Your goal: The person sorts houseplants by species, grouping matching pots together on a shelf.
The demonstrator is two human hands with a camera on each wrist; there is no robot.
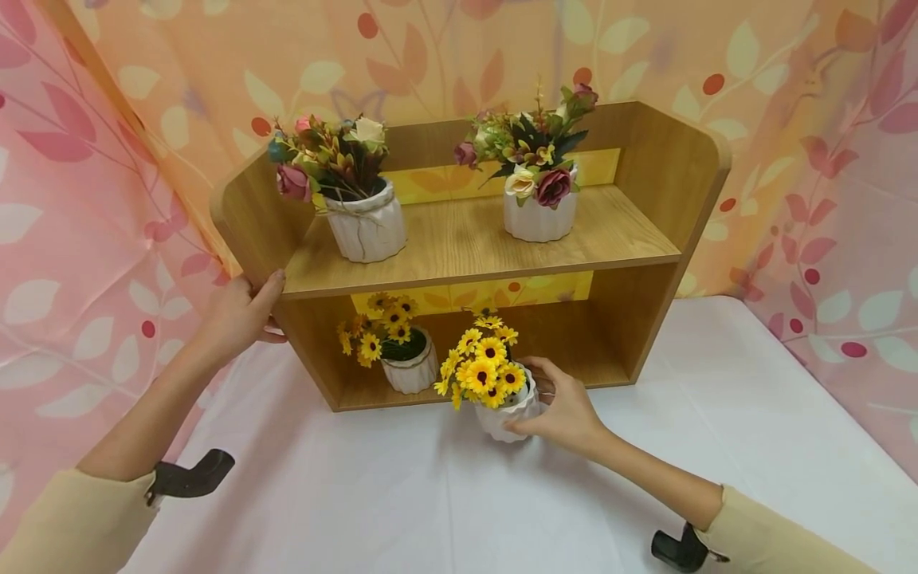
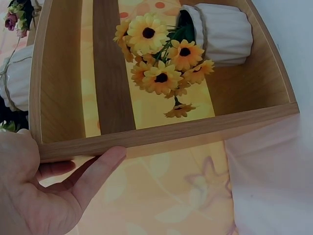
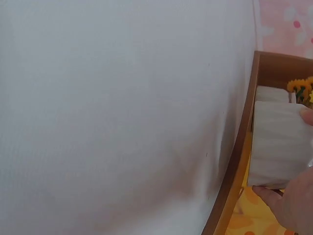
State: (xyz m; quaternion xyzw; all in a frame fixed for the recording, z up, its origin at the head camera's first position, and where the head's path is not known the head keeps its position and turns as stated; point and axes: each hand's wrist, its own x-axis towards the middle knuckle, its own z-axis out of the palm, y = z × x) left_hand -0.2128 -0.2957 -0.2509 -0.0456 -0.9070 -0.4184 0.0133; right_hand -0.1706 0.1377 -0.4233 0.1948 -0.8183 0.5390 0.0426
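Note:
My right hand (image 1: 562, 410) grips a white ribbed pot (image 1: 507, 416) of yellow artificial sunflowers (image 1: 482, 371), thumb on its near side and fingers round the far side. This pot is at the front of the lower compartment of a wooden shelf (image 1: 473, 275); the right wrist view shows the pot (image 3: 279, 144) from below, close to the shelf's edge. At the shelf's left side panel, my left hand (image 1: 240, 319) holds the front edge, with a fingertip (image 2: 116, 154) against the wood. Inside the lower compartment, at left, stands another sunflower pot (image 1: 412, 367).
On the upper board stand two white pots with mixed artificial flowers, one at left (image 1: 366, 223) and one at right (image 1: 539, 215). A white cloth (image 1: 344, 494) covers the table. Patterned curtains (image 1: 459, 48) hang behind and at both sides.

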